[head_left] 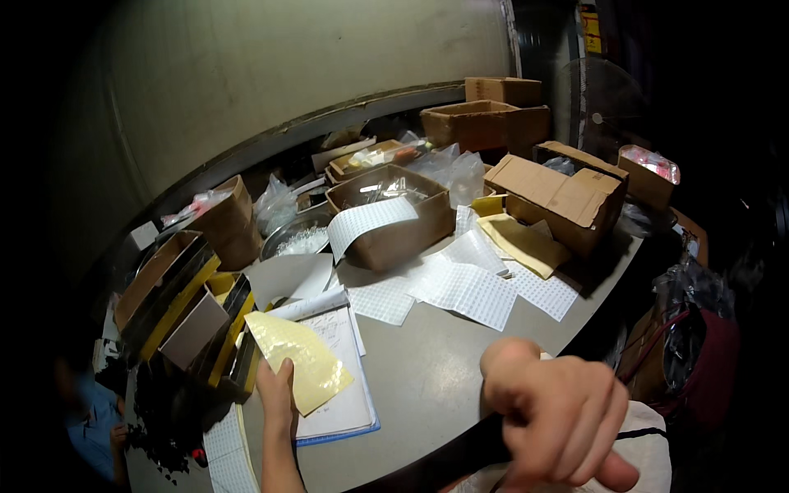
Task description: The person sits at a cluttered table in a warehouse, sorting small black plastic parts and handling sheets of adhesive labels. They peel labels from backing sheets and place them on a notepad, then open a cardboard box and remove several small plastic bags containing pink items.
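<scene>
My left hand grips a glossy pale-yellow sheet by its lower left edge, thumb on top. The sheet is tilted over an open pad of paper with handwriting and a blue edge, covering part of its page. My right hand is raised close to the camera over the near right table edge. Its fingers are curled in, and whatever they may hold is hidden. Past the pad, sheets of small printed labels lie overlapping, near a folded yellow paper.
An open cardboard box stands mid-table with a label sheet draped over it. Black-and-yellow boxes crowd the left side, beside a metal bowl of small clear pieces. More cartons stand at the right. Another person's blue sleeve shows lower left.
</scene>
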Available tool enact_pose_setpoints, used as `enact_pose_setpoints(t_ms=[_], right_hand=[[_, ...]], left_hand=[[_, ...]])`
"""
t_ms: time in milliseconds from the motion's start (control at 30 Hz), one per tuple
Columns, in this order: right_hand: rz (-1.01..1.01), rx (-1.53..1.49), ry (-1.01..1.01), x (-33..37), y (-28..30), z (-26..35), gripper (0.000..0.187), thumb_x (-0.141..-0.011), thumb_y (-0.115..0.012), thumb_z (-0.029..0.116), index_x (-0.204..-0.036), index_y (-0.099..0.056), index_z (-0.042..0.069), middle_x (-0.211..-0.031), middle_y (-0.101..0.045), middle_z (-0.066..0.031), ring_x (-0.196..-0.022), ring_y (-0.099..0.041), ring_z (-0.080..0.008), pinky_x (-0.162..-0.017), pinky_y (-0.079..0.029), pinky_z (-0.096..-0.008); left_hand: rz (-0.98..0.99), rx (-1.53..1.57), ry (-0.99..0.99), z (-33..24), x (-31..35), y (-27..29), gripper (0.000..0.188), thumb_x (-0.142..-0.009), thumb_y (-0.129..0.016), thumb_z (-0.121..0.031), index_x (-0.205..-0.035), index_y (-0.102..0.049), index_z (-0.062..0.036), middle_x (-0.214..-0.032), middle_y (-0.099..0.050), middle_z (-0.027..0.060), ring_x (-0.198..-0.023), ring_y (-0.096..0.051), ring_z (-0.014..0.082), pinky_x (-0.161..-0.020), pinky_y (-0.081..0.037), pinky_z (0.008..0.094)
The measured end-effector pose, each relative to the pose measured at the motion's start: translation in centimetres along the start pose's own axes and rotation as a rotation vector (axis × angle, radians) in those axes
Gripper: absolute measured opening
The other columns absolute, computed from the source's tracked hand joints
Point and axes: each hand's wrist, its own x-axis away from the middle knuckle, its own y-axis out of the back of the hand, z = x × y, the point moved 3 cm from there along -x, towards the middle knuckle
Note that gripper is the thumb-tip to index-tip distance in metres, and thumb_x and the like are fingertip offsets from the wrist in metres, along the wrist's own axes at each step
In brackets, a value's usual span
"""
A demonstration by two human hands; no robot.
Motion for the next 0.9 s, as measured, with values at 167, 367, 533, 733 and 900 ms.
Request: enact_pose_setpoints(t_ms=[167,367,533,733,900], right_hand=[[-0.015,-0.023,0.039,0.9,-0.6,-0.1,0.06,-0.108,-0.047,0.032,-0.053,-0.054,0.008,-0.054,-0.051,-0.0036,-0.049,-0.054,-0.0166,-0.068,-0.059,-0.0333],[0.165,-0.074,0.014,0.2,0.6,-0.4,0.059,-0.107,-0.049,0.031,-0.054,-0.056,0.006,-0.054,-0.052,-0.0038,-0.05,-0.056,-0.0172,-0.071,-0.059,-0.0368],[-0.298,0.201,0.334,1.2,-2.4,-1.6,0.059,-0.107,-0.051,0.031,-0.054,-0.057,0.006,-0.053,-0.053,-0.0042,-0.052,-0.059,-0.0186,-0.07,-0.06,-0.0368],[0.126,-0.163,-0.067,-0.9,0.3,-1.2,0.054,-0.105,-0.055,0.03,-0.057,-0.06,0.004,-0.057,-0.058,-0.0066,-0.056,-0.063,-0.0206,-0.072,-0.061,-0.0373],[0.145,-0.128,-0.011,-1.3,-0.2,-0.4,0.051,-0.105,-0.054,0.028,-0.061,-0.061,0.004,-0.06,-0.06,-0.0075,-0.058,-0.064,-0.0219,-0.078,-0.063,-0.0385]], left_hand=[[-0.027,-0.052,0.0,0.9,-0.6,0.7,0.029,-0.097,-0.058,-0.001,-0.125,-0.056,0.0062,-0.118,-0.067,0.0132,-0.102,-0.067,0.0191,-0.093,-0.051,0.0319],[-0.002,0.051,-0.004,0.3,-0.3,-0.4,0.03,-0.097,-0.059,-0.001,-0.126,-0.056,0.0065,-0.119,-0.067,0.0138,-0.103,-0.067,0.0195,-0.093,-0.052,0.0323],[0.007,0.079,0.029,0.3,-0.2,-0.5,0.031,-0.096,-0.059,0.0,-0.126,-0.056,0.0064,-0.119,-0.067,0.0139,-0.102,-0.067,0.0198,-0.093,-0.052,0.0323],[-0.02,0.031,0.011,0.5,-0.3,0.2,0.031,-0.096,-0.058,-0.001,-0.127,-0.056,0.0061,-0.118,-0.067,0.0133,-0.101,-0.067,0.0196,-0.091,-0.052,0.0321],[-0.017,-0.053,-0.008,0.9,-0.6,0.5,0.032,-0.095,-0.059,0.0,-0.126,-0.056,0.0064,-0.117,-0.067,0.0125,-0.101,-0.067,0.0206,-0.091,-0.052,0.0323]])
